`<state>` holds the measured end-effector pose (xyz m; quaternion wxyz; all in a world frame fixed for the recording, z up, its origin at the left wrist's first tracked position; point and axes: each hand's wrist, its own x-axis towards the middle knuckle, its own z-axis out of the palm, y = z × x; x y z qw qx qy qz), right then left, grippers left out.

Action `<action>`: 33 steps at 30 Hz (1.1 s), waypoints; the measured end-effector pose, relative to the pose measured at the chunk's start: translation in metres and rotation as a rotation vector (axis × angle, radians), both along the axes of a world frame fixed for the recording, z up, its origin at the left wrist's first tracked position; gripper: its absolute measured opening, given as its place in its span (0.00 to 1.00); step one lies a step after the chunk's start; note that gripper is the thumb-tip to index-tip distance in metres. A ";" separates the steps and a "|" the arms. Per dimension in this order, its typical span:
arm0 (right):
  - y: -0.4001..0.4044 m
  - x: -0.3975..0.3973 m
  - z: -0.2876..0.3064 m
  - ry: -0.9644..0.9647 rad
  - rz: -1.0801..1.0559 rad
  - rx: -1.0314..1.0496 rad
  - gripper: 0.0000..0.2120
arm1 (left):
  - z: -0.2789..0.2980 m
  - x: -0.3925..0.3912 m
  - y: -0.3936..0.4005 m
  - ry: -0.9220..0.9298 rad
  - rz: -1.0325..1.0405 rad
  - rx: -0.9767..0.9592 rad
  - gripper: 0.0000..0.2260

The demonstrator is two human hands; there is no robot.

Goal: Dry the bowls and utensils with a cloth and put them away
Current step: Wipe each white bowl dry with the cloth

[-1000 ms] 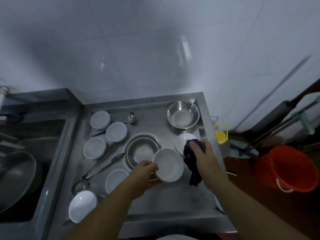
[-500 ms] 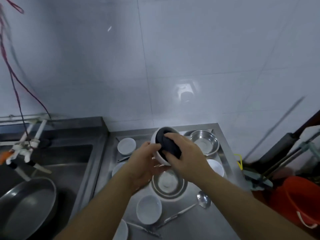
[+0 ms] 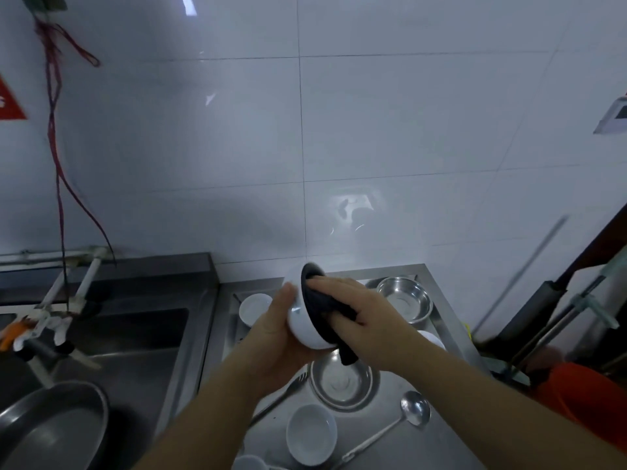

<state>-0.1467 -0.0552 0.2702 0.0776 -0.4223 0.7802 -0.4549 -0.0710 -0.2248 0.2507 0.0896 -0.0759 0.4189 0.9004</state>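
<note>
Head view: since half a second ago we have tipped the white bowl (image 3: 303,323) further onto its side, above the worktop (image 3: 437,439). Our left hand (image 3: 274,329) cups its glossy underside; our right hand (image 3: 356,312) presses a dark, soft cloth (image 3: 319,307) into the hollow, fingers closed on it. Below lie steel bowls (image 3: 405,296), a smaller white bowl (image 3: 310,434), a ladle (image 3: 412,410) and tongs (image 3: 288,390), partly hidden by our forearms.

Under the fingers (image 3: 334,286) a dark matt cloth (image 3: 322,312) fills a glossy white ceramic bowl (image 3: 302,325). Below them, brushed steel surface (image 3: 437,435), shiny metal basin (image 3: 341,381), polished ladle (image 3: 414,407).
</note>
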 end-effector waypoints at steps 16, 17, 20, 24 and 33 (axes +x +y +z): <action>-0.026 -0.014 0.061 -0.139 -0.047 0.617 0.13 | 0.015 -0.004 -0.005 0.083 0.157 -0.402 0.39; -0.023 -0.014 0.061 -0.311 -0.015 0.545 0.13 | 0.014 -0.002 -0.007 0.111 0.129 -0.420 0.40; -0.012 -0.005 0.052 -0.823 -0.027 0.242 0.12 | 0.011 0.005 -0.012 0.172 0.049 -0.384 0.48; -0.015 0.011 0.038 -1.232 -0.032 -0.059 0.14 | 0.002 0.018 -0.011 0.220 -0.028 -0.160 0.51; -0.047 0.042 0.036 -1.294 -0.315 -0.659 0.13 | 0.007 0.014 -0.001 0.163 -0.014 -0.098 0.40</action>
